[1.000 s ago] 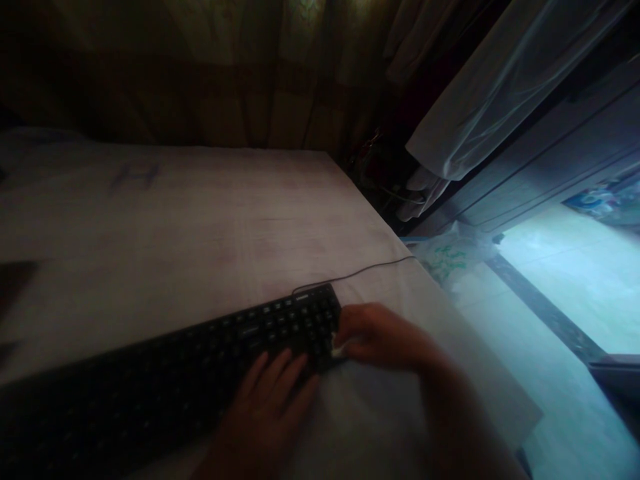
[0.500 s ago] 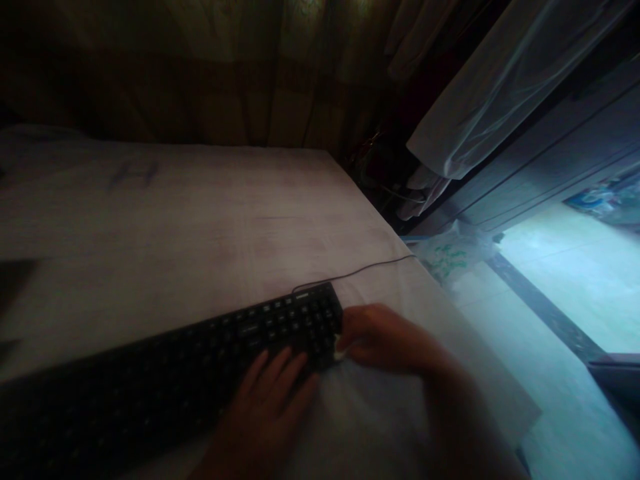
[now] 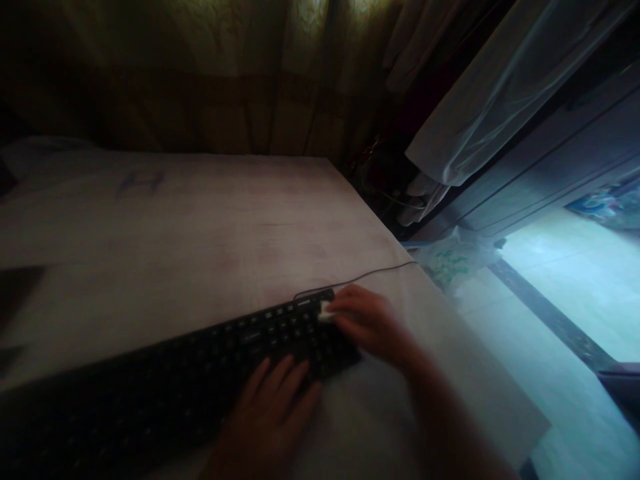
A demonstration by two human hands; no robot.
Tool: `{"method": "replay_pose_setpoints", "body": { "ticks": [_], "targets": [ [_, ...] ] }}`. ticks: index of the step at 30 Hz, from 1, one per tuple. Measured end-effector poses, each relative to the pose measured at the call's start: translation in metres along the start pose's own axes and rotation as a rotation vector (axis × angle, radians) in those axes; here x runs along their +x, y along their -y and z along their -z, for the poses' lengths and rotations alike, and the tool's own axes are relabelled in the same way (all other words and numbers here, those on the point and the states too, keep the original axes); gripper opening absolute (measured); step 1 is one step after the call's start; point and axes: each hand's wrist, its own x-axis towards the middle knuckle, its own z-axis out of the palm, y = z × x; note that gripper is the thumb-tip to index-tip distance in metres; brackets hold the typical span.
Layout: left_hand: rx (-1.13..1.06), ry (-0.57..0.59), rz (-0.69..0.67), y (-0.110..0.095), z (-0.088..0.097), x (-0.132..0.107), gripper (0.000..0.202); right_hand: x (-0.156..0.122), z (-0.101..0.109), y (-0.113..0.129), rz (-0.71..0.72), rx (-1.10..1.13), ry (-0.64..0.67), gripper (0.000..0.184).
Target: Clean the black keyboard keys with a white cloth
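Note:
A black keyboard (image 3: 190,360) lies across a pale cloth-covered surface (image 3: 200,233), its thin cable (image 3: 370,272) running off to the right. My left hand (image 3: 273,407) rests flat on the keyboard's near edge with its fingers stretched out over the keys. My right hand (image 3: 367,320) is curled over the keyboard's right end, pinching a small white thing (image 3: 326,312), perhaps a cloth or wipe, against the top right keys. The room is dim and detail is poor.
Dark curtains hang behind the surface. Pale fabric (image 3: 480,107) drapes at the upper right above a bright floor (image 3: 565,280). A patterned bag or cloth (image 3: 450,257) lies past the surface's right edge. A dark flat object (image 3: 15,293) sits at the far left.
My right hand, with the white thing, has moved from the keyboard's near right corner up to its far right corner. My left hand has stayed in place.

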Motion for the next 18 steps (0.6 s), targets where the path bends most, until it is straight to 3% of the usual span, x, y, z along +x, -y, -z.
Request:
{"method": "replay_pose_setpoints", "body": {
  "ticks": [2, 6, 13, 18],
  "targets": [
    [0.016, 0.012, -0.004, -0.001, 0.000, 0.001, 0.034, 0.004, -0.013, -0.006, 0.024, -0.097, -0.101, 0.023],
    [0.012, 0.018, -0.007, -0.001, 0.001, 0.002, 0.033, 0.006, -0.024, -0.009, 0.081, -0.213, -0.014, 0.025],
    [0.015, 0.094, -0.043, 0.002, 0.015, 0.011, 0.037, 0.003, -0.012, -0.002, 0.092, -0.217, 0.100, 0.023],
    [-0.012, 0.027, 0.006, 0.000, 0.010, 0.009, 0.037, 0.001, -0.004, 0.005, 0.071, -0.190, 0.206, 0.025]
  ]
}}
